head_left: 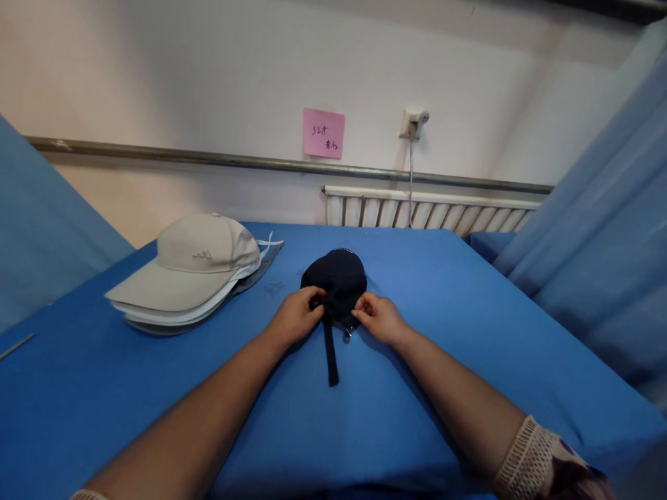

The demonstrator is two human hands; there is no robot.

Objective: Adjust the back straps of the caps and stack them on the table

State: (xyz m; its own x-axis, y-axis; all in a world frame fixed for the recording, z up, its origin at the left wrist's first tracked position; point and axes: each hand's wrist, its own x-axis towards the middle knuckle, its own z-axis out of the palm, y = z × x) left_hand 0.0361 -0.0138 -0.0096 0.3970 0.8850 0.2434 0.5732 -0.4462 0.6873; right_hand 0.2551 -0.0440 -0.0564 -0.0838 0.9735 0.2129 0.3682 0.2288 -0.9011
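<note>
A black cap (341, 274) lies in the middle of the blue-covered table, its back edge toward me. Its loose strap (331, 354) hangs down onto the cloth, and a small metal buckle (347, 335) shows just right of it. My left hand (299, 312) pinches the cap's edge at the left, near the top of the strap. On the other side, the fingertips of my right hand (378, 316) are closed on the edge close to the buckle. Stacked at the left are several caps, with a beige cap (195, 257) on top.
Behind the blue table (417, 264) stand a white radiator (432, 208) and a wall rail (234, 158). A pink note (324, 133) and a plugged socket (411, 125) are on the wall. Blue curtains (615, 229) hang at both sides. A thin stick (17, 346) lies far left.
</note>
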